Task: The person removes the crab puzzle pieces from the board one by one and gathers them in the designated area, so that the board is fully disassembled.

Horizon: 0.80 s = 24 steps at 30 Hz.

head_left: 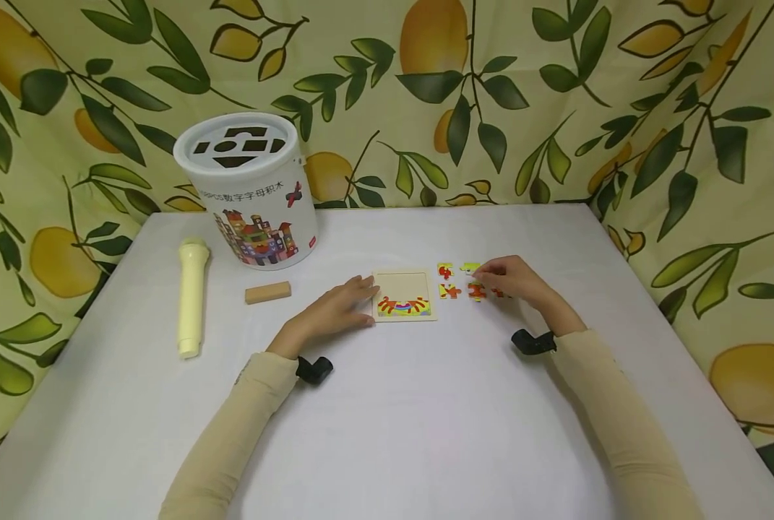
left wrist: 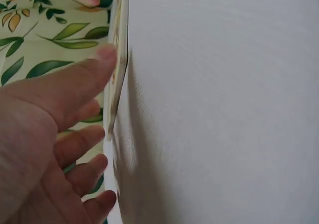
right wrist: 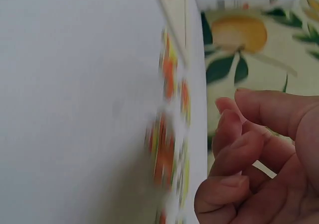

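A small square wooden puzzle tray (head_left: 405,283) lies in the middle of the table, its bottom row filled with colourful pieces (head_left: 403,307) and bare wood above. My left hand (head_left: 334,309) rests at the tray's left edge, thumb near the lower corner and fingers relaxed; in the left wrist view the thumb (left wrist: 84,82) touches the rim. Several loose jigsaw pieces (head_left: 450,291) lie right of the tray. Over the right-hand ones hovers my right hand (head_left: 513,278), partly hiding them. Its fingers (right wrist: 239,149) are loosely curled in the right wrist view, with nothing visible between them.
A white bucket (head_left: 250,191) with shape holes in its lid stands at the back left. Before it lies a wooden block (head_left: 267,292), and further left a pale yellow toy microphone (head_left: 192,300). A fruit-patterned curtain (head_left: 373,101) borders the white table (head_left: 387,426).
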Available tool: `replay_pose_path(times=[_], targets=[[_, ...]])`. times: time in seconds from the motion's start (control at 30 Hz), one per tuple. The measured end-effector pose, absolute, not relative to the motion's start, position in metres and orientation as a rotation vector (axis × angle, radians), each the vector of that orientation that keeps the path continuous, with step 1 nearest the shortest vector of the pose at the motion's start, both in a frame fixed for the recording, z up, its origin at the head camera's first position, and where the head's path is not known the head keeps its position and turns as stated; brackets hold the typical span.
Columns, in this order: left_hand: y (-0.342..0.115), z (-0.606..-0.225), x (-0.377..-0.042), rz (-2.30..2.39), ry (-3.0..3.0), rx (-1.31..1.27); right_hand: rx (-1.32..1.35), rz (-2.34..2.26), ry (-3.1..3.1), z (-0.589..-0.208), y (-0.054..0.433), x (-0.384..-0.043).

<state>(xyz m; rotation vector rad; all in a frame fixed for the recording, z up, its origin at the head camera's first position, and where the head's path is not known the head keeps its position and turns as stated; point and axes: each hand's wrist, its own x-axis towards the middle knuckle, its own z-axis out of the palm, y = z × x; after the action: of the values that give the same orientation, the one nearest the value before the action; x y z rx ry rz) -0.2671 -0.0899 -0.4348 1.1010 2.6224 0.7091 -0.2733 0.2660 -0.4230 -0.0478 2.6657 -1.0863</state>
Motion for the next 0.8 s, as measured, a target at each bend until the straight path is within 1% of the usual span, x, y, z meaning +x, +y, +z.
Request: replay_pose_path(times=[0.2, 0.4, 0.63, 0.8], targets=[[-0.087, -0.435, -0.268, 0.705, 2.577, 1.027, -0.333, -1.16, 2.539, -0.419, 0.2, -0.279], [-0.082, -0.436, -0.267, 0.7, 2.618, 1.004, -0.506, -1.121, 2.472, -0.426, 0.147, -0.281], [-0.079, -0.435, -0.266, 0.689, 2.629, 0.996, -0.471, -1.081, 2.543, -0.433, 0.128, -0.276], [-0.081, -0.434, -0.266, 0.689, 2.629, 0.981, -0.536, -1.069, 2.577, -0.436, 0.123, -0.275]])
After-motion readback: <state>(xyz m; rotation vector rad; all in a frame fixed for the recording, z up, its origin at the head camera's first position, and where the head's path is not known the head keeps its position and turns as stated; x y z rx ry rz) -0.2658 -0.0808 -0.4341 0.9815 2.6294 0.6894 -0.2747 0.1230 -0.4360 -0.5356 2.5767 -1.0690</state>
